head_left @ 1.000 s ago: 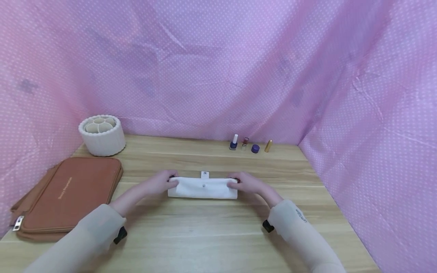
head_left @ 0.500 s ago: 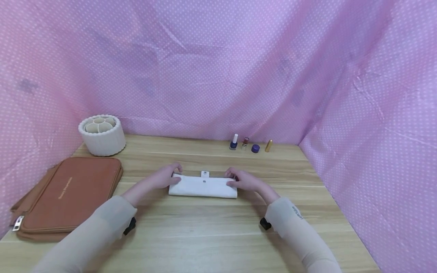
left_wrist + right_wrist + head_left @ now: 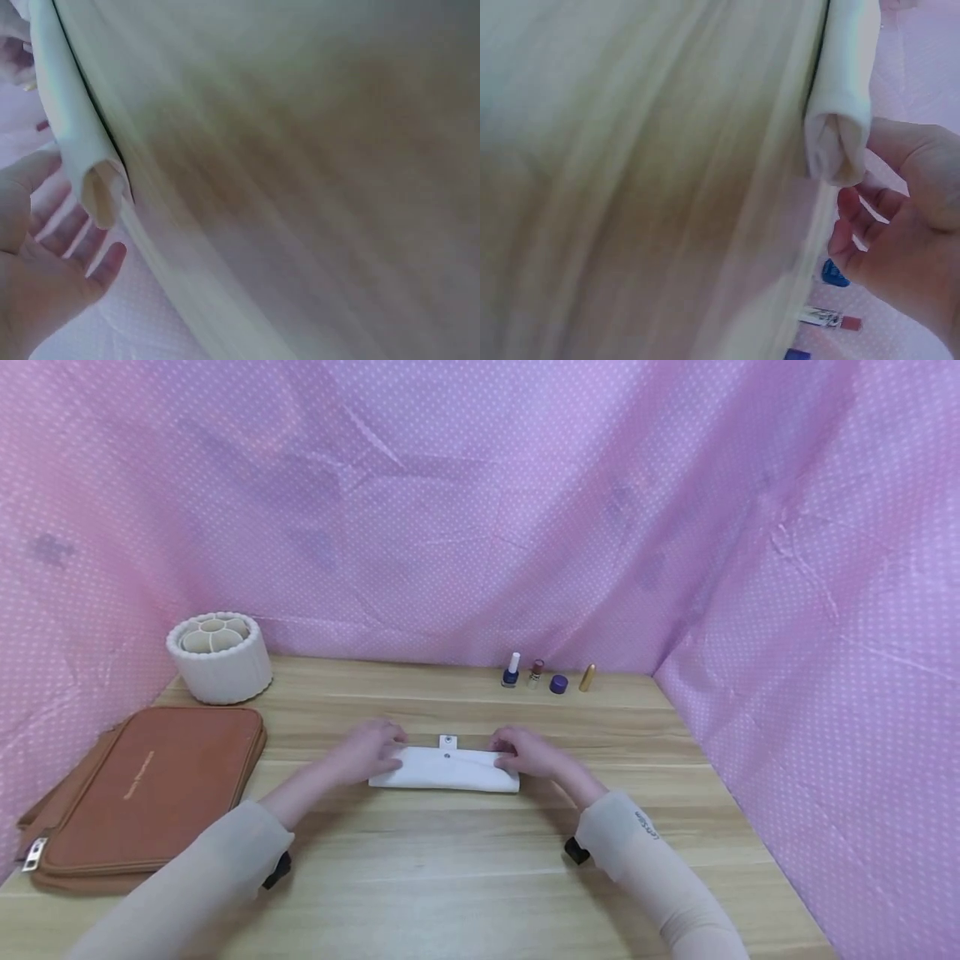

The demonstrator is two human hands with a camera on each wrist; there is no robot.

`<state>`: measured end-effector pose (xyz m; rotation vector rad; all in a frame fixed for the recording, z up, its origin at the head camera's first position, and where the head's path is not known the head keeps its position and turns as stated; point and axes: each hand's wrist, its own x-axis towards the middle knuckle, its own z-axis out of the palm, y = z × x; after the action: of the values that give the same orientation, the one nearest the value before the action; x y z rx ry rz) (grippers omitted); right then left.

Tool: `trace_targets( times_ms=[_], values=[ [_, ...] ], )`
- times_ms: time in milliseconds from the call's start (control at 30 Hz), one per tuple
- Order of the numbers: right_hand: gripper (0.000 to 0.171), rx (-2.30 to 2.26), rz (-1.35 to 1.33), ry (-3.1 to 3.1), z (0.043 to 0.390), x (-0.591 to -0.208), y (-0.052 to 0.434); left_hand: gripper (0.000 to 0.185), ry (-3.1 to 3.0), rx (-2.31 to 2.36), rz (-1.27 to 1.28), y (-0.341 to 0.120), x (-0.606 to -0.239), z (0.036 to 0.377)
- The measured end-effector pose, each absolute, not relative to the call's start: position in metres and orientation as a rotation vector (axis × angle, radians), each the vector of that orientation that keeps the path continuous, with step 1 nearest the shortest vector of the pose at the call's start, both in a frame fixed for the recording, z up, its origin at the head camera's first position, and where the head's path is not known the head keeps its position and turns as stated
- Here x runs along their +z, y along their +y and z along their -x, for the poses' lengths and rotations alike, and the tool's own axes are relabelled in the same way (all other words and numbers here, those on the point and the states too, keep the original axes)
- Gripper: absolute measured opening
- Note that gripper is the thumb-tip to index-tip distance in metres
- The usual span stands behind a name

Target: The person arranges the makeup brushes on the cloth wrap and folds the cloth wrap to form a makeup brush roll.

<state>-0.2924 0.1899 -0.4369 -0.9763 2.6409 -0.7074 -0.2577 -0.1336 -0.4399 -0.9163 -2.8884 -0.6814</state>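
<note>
A white roll-up pouch (image 3: 442, 772) lies folded on the wooden table in front of me, a short tab with a snap stud (image 3: 447, 742) sticking out past its far edge. My left hand (image 3: 366, 753) is at its left end; the thumb touches the top, and in the left wrist view the fingers are spread loosely beyond the rolled end (image 3: 103, 195). At the right end, my right hand (image 3: 529, 753) holds the pouch, thumb on top and fingers curled at the far edge. The right wrist view shows its hollow end (image 3: 838, 150).
Along the back stand nail polish (image 3: 511, 671), lipstick (image 3: 536, 675), a purple-lidded jar (image 3: 558, 684) and a gold tube (image 3: 587, 678). To the left are a brown zip case (image 3: 150, 785) and a white ribbed organizer (image 3: 223, 664). Pink dotted cloth (image 3: 465, 527) hangs behind the table.
My left hand has slid inward and its fingers have loosened from the pouch's end. The fold has shifted slightly; the snap stud on top sits closer to the far edge.
</note>
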Motion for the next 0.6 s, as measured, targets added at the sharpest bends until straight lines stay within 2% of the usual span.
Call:
trace_targets(
  times_ms=[133, 300, 500, 600],
  values=[
    [0.023, -0.598, 1.025, 2.666, 0.295, -0.431, 0.184, 0.042, -2.86, -0.665, 1.052, -0.137, -0.441, 0.244],
    [0.026, -0.529, 0.931, 2.662, 0.299, -0.423, 0.167, 0.046, -2.888, -0.697, 1.068, -0.141, -0.442, 0.237],
    [0.059, -0.488, 0.855, 2.602, 0.306, -0.423, 0.144, 0.044, -2.892, -0.716, 1.077, -0.141, -0.443, 0.235],
    [0.069, -0.492, 0.825, 2.578, 0.31, -0.425, 0.138, 0.043, -2.915, -0.742, 1.069, -0.14, -0.443, 0.234]
  ],
)
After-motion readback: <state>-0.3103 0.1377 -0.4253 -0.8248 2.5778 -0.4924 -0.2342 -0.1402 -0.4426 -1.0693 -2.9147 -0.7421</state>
